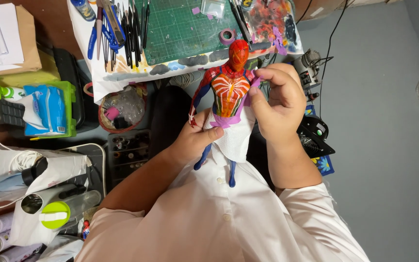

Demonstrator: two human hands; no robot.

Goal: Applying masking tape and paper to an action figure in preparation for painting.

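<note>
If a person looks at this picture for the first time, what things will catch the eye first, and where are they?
The eye goes first to the red and blue action figure in the middle, its waist wrapped in white paper towel and purple tape. The left hand grips it at the waist, and the right hand pinches tape at its shoulder. Behind it, at the top, lies a green cutting mat with dark brushes and tools on its left.
</note>
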